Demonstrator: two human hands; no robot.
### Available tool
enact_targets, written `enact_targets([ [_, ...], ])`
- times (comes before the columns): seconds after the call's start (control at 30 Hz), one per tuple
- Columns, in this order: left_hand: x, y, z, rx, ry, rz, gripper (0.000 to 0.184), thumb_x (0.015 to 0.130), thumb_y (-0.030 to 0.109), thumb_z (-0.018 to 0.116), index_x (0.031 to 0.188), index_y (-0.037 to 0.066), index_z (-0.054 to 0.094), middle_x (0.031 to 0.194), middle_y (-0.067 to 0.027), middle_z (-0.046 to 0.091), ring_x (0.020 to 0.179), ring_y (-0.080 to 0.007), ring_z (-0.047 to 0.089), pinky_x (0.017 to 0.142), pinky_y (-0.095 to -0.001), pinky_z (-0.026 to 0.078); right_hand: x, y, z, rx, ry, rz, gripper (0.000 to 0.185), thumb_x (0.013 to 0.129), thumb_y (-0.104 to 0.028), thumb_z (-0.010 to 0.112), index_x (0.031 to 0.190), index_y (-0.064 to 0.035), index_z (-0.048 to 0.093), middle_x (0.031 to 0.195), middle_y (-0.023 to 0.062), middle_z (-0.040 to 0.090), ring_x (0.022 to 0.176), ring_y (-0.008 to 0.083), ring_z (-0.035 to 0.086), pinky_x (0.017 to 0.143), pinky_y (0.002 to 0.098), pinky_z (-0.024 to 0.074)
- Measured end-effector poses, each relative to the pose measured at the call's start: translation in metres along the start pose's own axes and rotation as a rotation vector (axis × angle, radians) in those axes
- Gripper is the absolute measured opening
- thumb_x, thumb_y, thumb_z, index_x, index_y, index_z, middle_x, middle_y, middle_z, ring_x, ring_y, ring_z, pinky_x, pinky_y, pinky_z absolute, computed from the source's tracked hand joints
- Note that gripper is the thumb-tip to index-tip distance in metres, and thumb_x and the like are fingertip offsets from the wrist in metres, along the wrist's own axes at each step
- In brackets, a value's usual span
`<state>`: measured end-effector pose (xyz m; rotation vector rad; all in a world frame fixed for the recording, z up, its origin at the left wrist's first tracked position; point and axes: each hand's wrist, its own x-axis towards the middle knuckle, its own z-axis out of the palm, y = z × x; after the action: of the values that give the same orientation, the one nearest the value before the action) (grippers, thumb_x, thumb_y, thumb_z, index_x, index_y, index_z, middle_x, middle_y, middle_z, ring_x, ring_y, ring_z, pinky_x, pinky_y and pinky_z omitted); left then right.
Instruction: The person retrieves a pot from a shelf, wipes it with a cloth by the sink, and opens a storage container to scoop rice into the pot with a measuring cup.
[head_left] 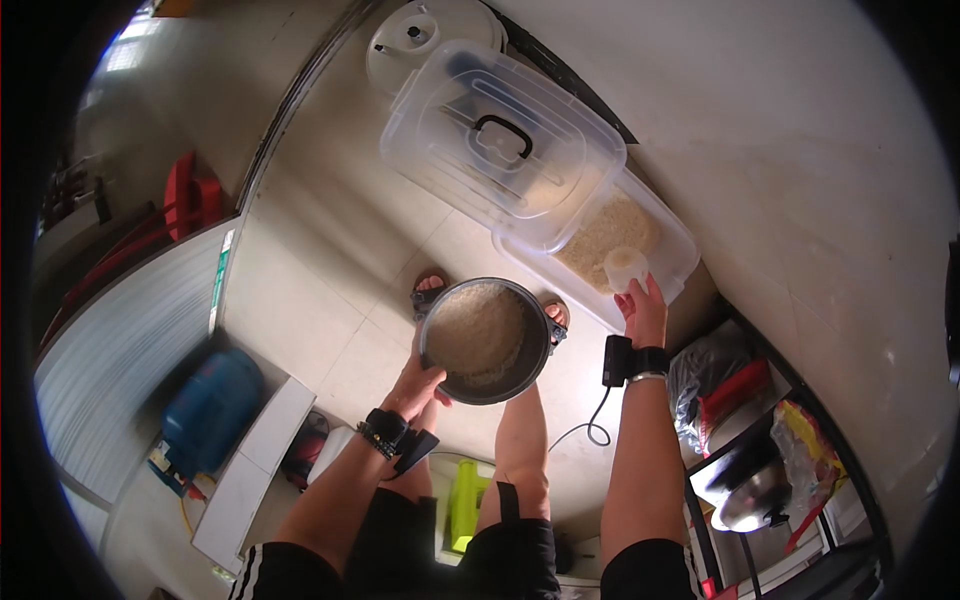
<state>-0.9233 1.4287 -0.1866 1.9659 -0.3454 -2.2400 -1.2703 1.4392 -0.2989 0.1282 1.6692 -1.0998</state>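
Note:
My left hand (418,385) grips the rim of a dark round pot (538,345), which holds a layer of uncooked rice (478,325). The pot is held level above the floor, between my feet. At the right, my right hand (642,305) has its fingers closed on a small translucent cup (626,268). The cup is over the clear plastic storage bin (682,245), which has rice (610,235) in it. A translucent lid (450,165) with a black handle lies across the bin's far part. What the cup contains cannot be made out.
A white round lidded container (390,50) stands behind the bin. To the right, a black rack (800,380) holds bags and a metal pot (755,500). A blue gas cylinder (215,405) is at the left. A black cable (575,430) hangs near my right wrist.

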Motion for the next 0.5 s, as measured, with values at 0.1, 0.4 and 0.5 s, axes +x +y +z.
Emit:
enact_targets([
  [0.1,0.004,0.004,0.003,0.012,-0.013,-0.002,0.086,0.075,-0.003,0.044,0.142,0.021,-0.004,0.127,-0.0187,0.039,0.081,-0.0256,0.06,0.037,-0.0277,0.05,-0.024,-0.01,-0.001,-0.007,-0.011,-0.027,0.053,0.084,-0.01,0.058,0.132,-0.0009,0.036,0.087,0.0045,0.056,0.075,0.0132,0.055,0.069,0.0278,0.0492],
  [0.4,0.021,-0.005,0.012,0.118,-0.012,0.199,0.08,0.074,-0.004,0.045,0.141,0.003,0.002,0.138,-0.0224,0.02,0.086,-0.0268,0.058,0.044,-0.0281,0.052,-0.178,-0.042,0.073,-0.914,-0.075,-0.435,0.052,0.07,-0.003,0.07,0.119,-0.0083,0.053,0.1,0.0084,0.045,0.088,0.0191,0.05,0.067,0.0307,0.0481],
  [0.5,0.024,-0.01,0.018,0.089,-0.007,0.184,0.08,0.072,-0.004,0.047,0.14,0.0,0.004,0.139,-0.0241,0.014,0.083,-0.0301,0.059,0.042,-0.0269,0.051,-0.18,-0.017,0.073,-1.264,-0.071,-0.662,0.055,0.067,-0.006,0.07,0.119,-0.0097,0.051,0.101,0.0125,0.041,0.095,0.0306,0.042,0.08,0.0415,0.0415],
])
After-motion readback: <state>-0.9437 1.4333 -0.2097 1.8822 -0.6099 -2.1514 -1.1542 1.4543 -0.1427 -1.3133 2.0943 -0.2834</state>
